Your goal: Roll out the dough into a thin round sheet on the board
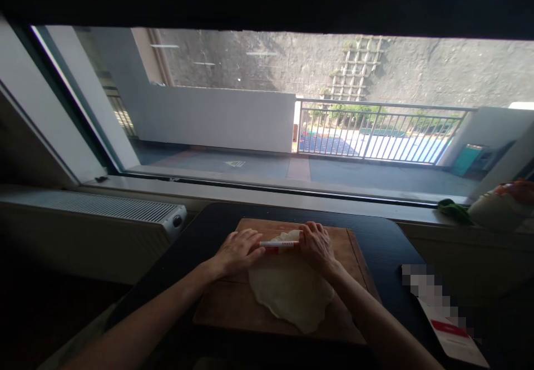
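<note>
A thin, pale sheet of dough (292, 289) lies spread on a wooden board (225, 303), its edge wavy and narrowing toward me. Across the far part of the dough lies a slim white rod with red lettering (277, 243). My left hand (240, 250) is curled over the rod's left end, and my right hand (317, 247) over its right end. Both hands press down from above and hide the rod's ends. A small red patch shows just under the rod; what it is I cannot make out.
The board rests on a dark table (384, 242) before a large window. A partly blurred card with a red band (450, 328) lies at the table's right. A white radiator (125, 214) stands left. Green leafy stuff (454, 211) and a pale rounded object (498, 211) sit on the sill.
</note>
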Demonstrator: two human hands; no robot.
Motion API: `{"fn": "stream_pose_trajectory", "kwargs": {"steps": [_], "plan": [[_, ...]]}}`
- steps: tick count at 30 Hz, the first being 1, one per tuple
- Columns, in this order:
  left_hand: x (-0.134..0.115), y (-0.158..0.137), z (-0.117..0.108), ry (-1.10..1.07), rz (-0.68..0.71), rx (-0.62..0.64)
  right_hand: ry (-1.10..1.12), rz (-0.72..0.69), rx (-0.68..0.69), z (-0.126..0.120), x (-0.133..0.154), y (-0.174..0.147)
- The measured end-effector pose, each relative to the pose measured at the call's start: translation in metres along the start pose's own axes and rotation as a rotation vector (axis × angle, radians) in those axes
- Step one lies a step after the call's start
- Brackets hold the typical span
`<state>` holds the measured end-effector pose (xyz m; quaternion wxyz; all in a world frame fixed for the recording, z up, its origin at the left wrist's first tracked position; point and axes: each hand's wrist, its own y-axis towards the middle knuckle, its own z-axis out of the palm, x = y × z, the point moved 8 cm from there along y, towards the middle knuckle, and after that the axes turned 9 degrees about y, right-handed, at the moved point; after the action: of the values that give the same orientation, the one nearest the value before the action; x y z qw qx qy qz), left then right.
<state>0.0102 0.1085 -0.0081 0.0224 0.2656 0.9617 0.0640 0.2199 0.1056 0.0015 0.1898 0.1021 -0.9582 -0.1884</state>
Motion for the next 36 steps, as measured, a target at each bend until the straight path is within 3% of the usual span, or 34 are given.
{"fn": "stream_pose_trajectory", "kwargs": {"steps": [8,16,23,25,31,36], "plan": [[0.006,0.053,0.012,0.096,-0.218,-0.005,-0.006,0.156,0.113,0.011,-0.019,0.039],[-0.03,-0.006,0.004,0.159,0.012,-0.195,0.002,-0.106,0.022,0.0,0.002,-0.021],[-0.006,0.054,0.01,0.155,-0.193,-0.071,-0.02,0.098,0.132,0.008,-0.015,0.037],[-0.008,0.053,0.009,0.148,-0.168,-0.07,-0.023,0.07,0.142,0.008,-0.014,0.035],[-0.036,0.001,0.002,0.144,0.033,-0.185,-0.005,-0.128,0.044,0.0,0.001,-0.015],[-0.016,0.038,0.011,0.122,-0.097,-0.107,-0.033,0.014,0.112,0.007,-0.009,0.023]]}}
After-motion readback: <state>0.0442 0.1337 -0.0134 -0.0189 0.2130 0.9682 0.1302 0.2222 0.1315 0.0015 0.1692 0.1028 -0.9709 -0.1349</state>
